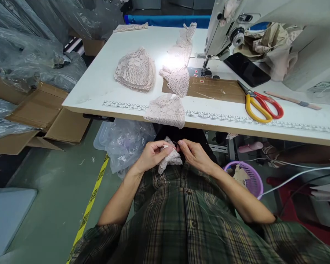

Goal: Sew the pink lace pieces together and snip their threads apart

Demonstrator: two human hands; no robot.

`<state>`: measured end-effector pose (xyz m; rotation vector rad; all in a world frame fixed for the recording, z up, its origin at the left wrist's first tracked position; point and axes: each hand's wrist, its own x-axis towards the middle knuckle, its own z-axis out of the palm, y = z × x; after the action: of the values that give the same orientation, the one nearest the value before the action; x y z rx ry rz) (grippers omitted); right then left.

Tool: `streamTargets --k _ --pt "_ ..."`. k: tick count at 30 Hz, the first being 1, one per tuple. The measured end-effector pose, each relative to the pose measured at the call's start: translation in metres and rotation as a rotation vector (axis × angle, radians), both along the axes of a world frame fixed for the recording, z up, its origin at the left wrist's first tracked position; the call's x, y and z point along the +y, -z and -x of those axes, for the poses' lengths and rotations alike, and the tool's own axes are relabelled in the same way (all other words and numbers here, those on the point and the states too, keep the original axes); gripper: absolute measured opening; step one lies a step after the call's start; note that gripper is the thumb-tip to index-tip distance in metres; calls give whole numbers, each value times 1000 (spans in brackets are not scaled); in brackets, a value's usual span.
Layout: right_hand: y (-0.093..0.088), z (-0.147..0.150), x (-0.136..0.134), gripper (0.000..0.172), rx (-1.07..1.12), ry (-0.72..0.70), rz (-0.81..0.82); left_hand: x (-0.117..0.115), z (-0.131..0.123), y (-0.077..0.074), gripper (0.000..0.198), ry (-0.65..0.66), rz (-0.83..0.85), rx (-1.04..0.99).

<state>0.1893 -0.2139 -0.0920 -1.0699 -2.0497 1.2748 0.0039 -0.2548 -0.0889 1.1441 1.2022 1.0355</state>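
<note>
Below the table's front edge, over my lap, my left hand (156,154) pinches a small piece of pale pink lace fabric (173,158), bunched and hanging below the fingers. Close beside its right edge is my right hand (195,153), thumb and fingers pressed together. A small dark thing shows at those fingertips, too small to name. Directly above, another lace piece (167,110) drapes over the table edge. Farther back lie a stack of lace cups (136,69) and a longer lace strip (181,55) beside the sewing machine needle.
The white sewing table (90,84) has a printed ruler along its front. Right of the sewing machine's (222,33) needle lie scissors (260,104), a black phone (247,69) and a thin stick (293,100). Below are a purple basket (257,179), cables and plastic bags (129,143); cardboard boxes (41,106) stand left.
</note>
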Motion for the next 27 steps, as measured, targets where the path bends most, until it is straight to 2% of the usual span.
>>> streamTargets --k 3,6,8,10,14,18,21,23,25,27 --pt "0 -2 -2 41 -8 -43 -28 1 0 -2 28 11 39 -8" --pt "3 -1 -2 41 -54 -22 -62 0 0 -3 31 16 70 10" --pt "7 0 -2 39 -24 2 -32 -1 0 -2 34 15 79 17" --pt "14 0 -3 35 66 -32 63 -1 1 2 36 18 80 15" --pt "36 -4 -7 39 128 -118 274 10 6 21 38 37 13 99" --pt "51 -11 -3 41 -29 56 203 29 11 51 37 27 -152 512" --pt "48 -13 6 39 -15 226 80 36 13 73 52 136 -205 822" --pt "40 -12 13 42 86 296 40 36 14 82 60 199 -204 926" --pt "32 -7 19 49 179 301 44 35 15 86 60 212 -201 935" --pt "26 0 25 52 231 261 76 34 15 82 62 178 -214 854"
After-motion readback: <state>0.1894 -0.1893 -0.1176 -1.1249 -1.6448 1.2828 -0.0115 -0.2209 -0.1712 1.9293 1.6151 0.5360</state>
